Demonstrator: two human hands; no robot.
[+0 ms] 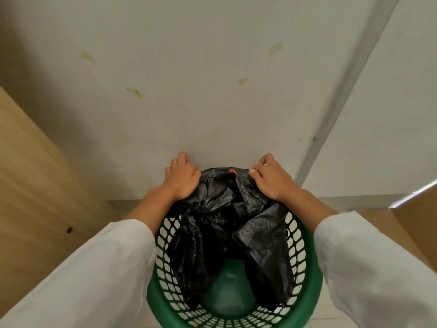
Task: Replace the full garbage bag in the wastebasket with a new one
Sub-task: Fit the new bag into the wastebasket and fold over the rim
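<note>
A green plastic lattice wastebasket (303, 275) stands on the floor right below me, against a white wall. A crumpled black garbage bag (220, 216) hangs loosely inside it, draped from the far rim down both inner sides, and the green bottom shows between the folds. My left hand (182, 177) grips the bag's edge at the far left of the rim. My right hand (272, 177) pinches the bag's edge at the far right of the rim. A small orange spot (231, 171) shows at the bag's top edge between my hands.
A white wall (212, 91) with a few yellowish marks rises directly behind the basket. A light wooden panel (35, 174) stands close on the left. A brown cardboard surface (413, 209) lies at the right. White sleeves cover both forearms.
</note>
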